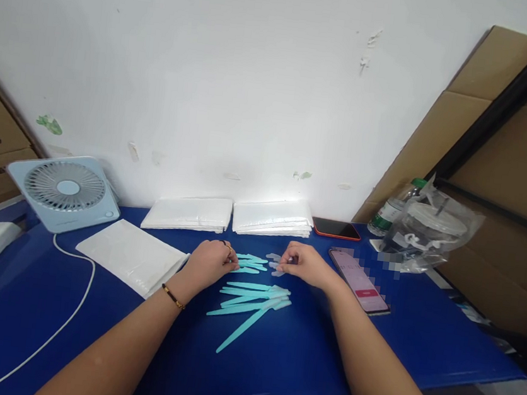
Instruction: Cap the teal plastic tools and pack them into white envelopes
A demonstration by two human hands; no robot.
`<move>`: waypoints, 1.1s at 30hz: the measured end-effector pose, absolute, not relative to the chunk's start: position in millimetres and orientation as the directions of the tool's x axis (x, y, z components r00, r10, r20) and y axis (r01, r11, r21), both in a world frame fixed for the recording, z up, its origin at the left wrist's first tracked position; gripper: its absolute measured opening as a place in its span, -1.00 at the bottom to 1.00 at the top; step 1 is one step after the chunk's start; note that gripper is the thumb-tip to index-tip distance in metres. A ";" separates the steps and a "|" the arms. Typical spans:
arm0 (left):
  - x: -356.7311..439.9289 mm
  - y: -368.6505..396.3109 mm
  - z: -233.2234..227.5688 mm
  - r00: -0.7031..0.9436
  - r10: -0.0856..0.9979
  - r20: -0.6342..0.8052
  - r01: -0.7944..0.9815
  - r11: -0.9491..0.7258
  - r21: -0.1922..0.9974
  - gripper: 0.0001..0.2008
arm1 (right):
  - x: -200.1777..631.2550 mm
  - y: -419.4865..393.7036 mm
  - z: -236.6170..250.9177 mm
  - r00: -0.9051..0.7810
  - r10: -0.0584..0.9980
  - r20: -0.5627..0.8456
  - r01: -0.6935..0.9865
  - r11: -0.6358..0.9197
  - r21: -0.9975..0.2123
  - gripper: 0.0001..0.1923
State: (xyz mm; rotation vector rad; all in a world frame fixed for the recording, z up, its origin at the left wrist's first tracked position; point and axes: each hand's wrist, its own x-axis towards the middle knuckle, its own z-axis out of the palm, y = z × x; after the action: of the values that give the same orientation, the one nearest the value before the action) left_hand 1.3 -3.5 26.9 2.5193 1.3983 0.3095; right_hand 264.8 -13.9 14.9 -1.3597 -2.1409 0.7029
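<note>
My left hand rests on the blue table, its fingertips pinching the ends of a few teal plastic sticks. A gold bracelet circles that wrist. My right hand sits just to the right, fingers closed on small pale clear plastic pieces. In front of both hands lies a loose pile of several long teal sticks, fanned out, one pointing toward me.
Two stacks of white bags lie against the wall, another stack at left. A small blue fan with a white cable stands far left. Two phones and a bagged cup sit at right. Cardboard boxes flank the table.
</note>
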 end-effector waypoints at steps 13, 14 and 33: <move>8.3 -12.3 19.4 0.582 0.811 -0.055 0.780 -0.538 0.321 -0.86 | 264.4 -22.1 23.1 -0.531 0.845 -0.062 0.638 0.350 -0.686 -0.74; 6.1 -10.3 19.8 0.571 0.820 -0.040 0.785 -0.531 0.318 -0.86 | 265.2 -21.2 21.7 -0.543 0.837 -0.065 0.632 0.357 -0.688 -0.73; 19.7 -30.5 28.9 0.653 0.752 -0.089 0.719 -0.579 0.384 -0.81 | 258.2 -27.2 27.0 -0.653 0.754 -0.072 0.579 0.435 -0.689 -0.77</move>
State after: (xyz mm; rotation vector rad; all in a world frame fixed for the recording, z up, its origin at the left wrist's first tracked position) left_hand 19.7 -30.5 28.9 2.4858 1.1600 0.1166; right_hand 258.2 -27.2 27.0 -1.1592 -2.4429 1.0272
